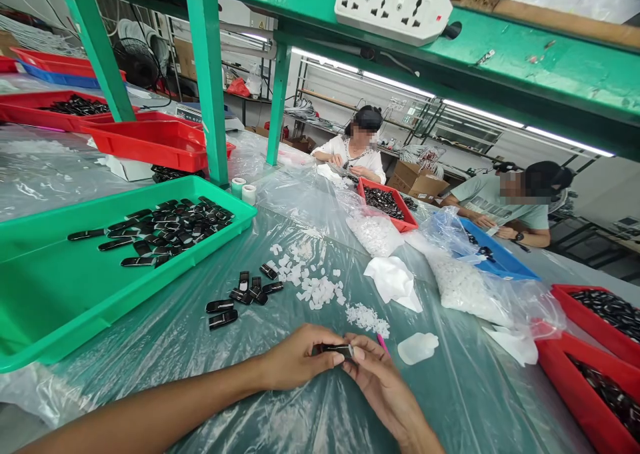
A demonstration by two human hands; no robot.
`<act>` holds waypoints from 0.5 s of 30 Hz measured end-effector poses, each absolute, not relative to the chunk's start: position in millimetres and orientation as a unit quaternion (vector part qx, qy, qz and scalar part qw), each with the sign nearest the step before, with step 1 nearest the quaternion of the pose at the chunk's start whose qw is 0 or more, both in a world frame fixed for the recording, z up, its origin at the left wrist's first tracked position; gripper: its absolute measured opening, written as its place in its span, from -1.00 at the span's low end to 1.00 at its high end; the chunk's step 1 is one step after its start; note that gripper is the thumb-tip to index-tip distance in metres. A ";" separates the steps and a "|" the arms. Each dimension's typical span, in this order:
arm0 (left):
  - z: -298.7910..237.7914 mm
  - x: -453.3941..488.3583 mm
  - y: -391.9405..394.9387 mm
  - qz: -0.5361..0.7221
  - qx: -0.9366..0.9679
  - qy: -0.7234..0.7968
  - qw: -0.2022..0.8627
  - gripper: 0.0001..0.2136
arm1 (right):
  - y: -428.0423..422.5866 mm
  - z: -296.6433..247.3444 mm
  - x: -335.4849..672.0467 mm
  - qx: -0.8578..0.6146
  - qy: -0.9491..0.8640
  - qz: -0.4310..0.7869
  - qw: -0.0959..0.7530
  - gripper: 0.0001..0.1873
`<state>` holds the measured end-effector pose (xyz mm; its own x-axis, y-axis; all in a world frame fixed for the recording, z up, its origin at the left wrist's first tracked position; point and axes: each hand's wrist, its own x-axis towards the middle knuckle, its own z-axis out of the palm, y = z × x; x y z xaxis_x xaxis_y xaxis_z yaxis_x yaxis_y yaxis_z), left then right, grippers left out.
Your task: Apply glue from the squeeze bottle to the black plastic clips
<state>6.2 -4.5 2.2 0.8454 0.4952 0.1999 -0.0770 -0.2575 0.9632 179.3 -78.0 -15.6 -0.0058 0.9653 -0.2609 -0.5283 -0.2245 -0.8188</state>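
My left hand [295, 357] and my right hand [380, 381] meet low in the middle, both pinching one small black glossy part [336, 350] between their fingertips. A pink stick [383, 343] pokes out behind my right hand. Just beyond lie several loose black parts [245, 295] and scattered small white caps [313, 286] on the plastic-covered table. A green tray [60, 287] to my left holds a pile of black parts [165, 227].
Bags of white caps [465, 284] and a white cloth [395, 281] lie ahead to the right. Red trays [580, 367] of black parts sit at the right edge. Two other people work across the table by a red tray [410, 222] and a blue tray [500, 257]. Green frame posts [207, 81] stand behind.
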 end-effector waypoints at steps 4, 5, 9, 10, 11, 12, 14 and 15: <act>6.7 5.2 -4.8 0.230 0.740 0.109 0.623 -0.68 | -80.3 -18.3 178.0 -0.380 -0.212 0.708 0.557 -0.86; 7.6 4.8 -4.8 0.230 0.742 0.104 0.621 -0.68 | -81.0 -18.4 177.9 -0.375 -0.205 0.714 0.554 -0.85; 9.9 3.6 -4.5 0.220 0.755 0.101 0.609 -0.66 | -82.8 -18.2 177.7 -0.372 -0.187 0.727 0.546 -0.85; 10.6 3.5 -4.5 0.216 0.753 0.101 0.613 -0.65 | -82.9 -17.9 177.2 -0.370 -0.184 0.728 0.546 -0.85; 11.4 3.4 -4.5 0.210 0.750 0.102 0.618 -0.64 | -82.9 -17.6 176.5 -0.368 -0.179 0.731 0.547 -0.85; 12.4 3.4 -4.6 0.205 0.747 0.103 0.624 -0.63 | -82.9 -17.2 175.6 -0.365 -0.171 0.733 0.548 -0.85; 14.7 3.4 -5.2 0.198 0.742 0.110 0.631 -0.60 | -82.8 -16.2 173.5 -0.354 -0.153 0.738 0.553 -0.85; 15.9 3.3 -5.6 0.198 0.741 0.117 0.631 -0.59 | -82.8 -15.7 172.5 -0.349 -0.145 0.740 0.557 -0.85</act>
<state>3.3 -5.6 15.9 0.8941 0.4232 0.1467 -0.0776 -0.1763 0.9813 172.5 -82.8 -15.7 -0.1366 0.9249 -0.3547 -0.7220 -0.3381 -0.6036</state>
